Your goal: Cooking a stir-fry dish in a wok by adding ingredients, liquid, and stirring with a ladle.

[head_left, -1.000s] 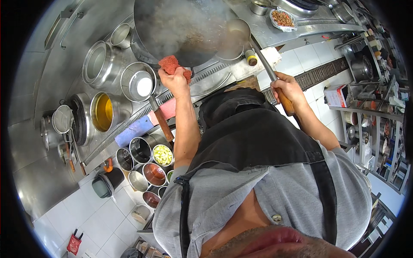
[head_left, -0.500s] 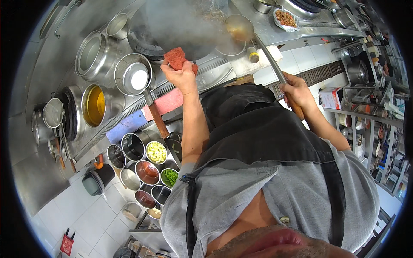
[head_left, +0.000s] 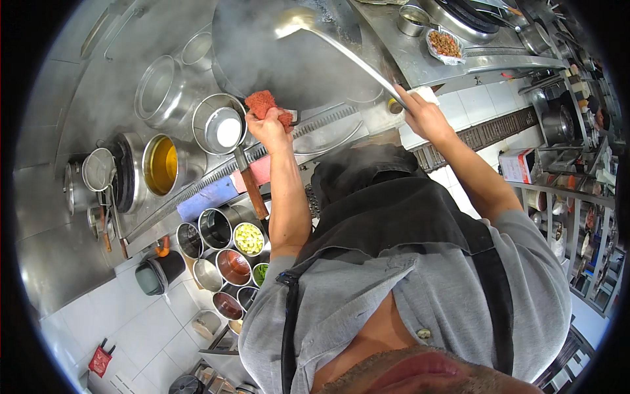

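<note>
Steel kitchen counter carries a steaming wok. Left hand is clenched on a red cloth at the wok's near rim. Right hand is closed around a long ladle, bowl over the wok.

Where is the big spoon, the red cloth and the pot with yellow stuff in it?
ladle (head_left: 298, 23): head view, on its shiny bowl over the wok.
red cloth (head_left: 262, 103): head view, on the bunched top above the left hand.
pot of yellow liquid (head_left: 164, 164): head view, on the liquid's surface.
</note>
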`<state>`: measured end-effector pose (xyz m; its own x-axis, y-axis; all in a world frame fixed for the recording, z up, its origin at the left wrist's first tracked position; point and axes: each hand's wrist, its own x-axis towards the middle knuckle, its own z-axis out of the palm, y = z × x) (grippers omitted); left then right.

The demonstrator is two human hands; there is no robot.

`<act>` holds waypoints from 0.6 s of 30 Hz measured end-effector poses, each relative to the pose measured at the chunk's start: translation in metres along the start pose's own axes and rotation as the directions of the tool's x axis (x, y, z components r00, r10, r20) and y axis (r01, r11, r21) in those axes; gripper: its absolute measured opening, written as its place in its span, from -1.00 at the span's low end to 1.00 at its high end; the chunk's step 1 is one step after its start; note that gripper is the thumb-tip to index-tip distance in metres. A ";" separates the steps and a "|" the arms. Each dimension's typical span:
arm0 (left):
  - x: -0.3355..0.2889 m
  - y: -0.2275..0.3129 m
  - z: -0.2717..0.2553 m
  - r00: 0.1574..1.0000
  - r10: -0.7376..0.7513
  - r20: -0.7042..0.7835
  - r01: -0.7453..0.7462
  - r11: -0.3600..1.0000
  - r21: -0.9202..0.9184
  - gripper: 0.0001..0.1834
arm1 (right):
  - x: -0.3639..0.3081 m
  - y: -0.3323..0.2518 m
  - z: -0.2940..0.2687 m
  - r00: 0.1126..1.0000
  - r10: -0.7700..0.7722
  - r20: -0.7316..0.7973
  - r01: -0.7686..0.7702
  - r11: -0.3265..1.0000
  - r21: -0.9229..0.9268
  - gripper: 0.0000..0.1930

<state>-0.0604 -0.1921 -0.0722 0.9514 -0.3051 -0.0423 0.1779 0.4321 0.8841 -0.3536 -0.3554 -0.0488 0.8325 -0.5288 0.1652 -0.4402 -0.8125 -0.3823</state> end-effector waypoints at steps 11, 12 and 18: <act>0.019 0.008 -0.021 0.999 -0.047 -0.005 0.047 0.998 -0.036 -0.69 | -0.070 0.077 0.002 0.996 0.060 0.066 -0.063 0.997 0.054 -0.28; 0.022 0.004 -0.023 0.999 -0.043 -0.032 0.041 0.998 -0.053 -0.70 | -0.053 0.067 -0.001 0.999 0.033 0.025 -0.036 0.994 0.099 -0.29; 0.019 0.006 -0.022 0.976 -0.165 0.139 0.180 0.978 -0.108 -0.73 | 0.086 0.025 0.015 0.978 0.047 -0.203 -0.034 0.997 0.063 -0.39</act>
<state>-0.0359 -0.1769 -0.0781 0.8647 -0.4872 -0.1222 0.3726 0.4590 0.8065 -0.2876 -0.4172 -0.0580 0.7255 -0.6048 0.3284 -0.4466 -0.7768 -0.4441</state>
